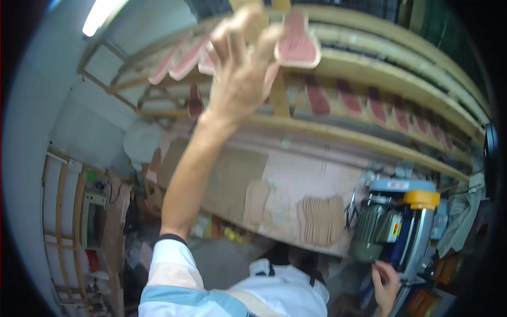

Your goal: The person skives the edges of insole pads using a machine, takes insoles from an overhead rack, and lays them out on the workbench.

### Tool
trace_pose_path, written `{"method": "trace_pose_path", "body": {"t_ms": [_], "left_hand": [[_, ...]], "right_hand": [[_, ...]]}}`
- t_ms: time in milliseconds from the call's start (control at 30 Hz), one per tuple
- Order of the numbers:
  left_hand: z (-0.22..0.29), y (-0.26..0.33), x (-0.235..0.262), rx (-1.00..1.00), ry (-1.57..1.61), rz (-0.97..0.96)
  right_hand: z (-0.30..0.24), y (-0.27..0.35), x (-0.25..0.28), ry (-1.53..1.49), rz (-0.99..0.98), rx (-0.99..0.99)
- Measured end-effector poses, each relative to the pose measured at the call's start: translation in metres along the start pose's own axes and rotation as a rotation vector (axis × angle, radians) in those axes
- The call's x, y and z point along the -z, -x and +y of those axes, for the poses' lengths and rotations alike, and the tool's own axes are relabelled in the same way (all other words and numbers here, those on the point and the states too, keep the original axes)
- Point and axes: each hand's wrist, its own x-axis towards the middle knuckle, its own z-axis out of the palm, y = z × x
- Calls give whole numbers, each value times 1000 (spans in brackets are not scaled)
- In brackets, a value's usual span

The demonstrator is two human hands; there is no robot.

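Observation:
My left hand (240, 71) is raised high toward a curved wooden shelf (369, 71), seen from the back with its fingers spread. Its fingertips are at a reddish sole-shaped piece (297, 45) that sticks out over the shelf edge; I see no grip on it. More reddish sole pieces (182, 61) lie in a row to the hand's left. My right hand (388, 285) is low at the right, resting against the bottom of a machine (409, 227) with a grey motor and a yellow cap. Its fingers are too small and blurred to read.
A lower shelf holds a row of reddish sole pieces (377, 105). On the pinkish workbench (301, 174) lie stacks of tan sole cutouts (322, 219). A wooden rack (63, 222) with clutter stands at the left. A tube light (103, 13) glows overhead.

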Motion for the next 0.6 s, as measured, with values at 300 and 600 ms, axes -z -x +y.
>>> {"method": "trace_pose_path", "body": {"t_ms": [300, 600], "left_hand": [[37, 247, 26, 539, 519, -286], [101, 489, 76, 1732, 662, -726]], "right_hand": [[36, -123, -348, -97, -463, -37], [45, -135, -497, 257, -219, 9]]}}
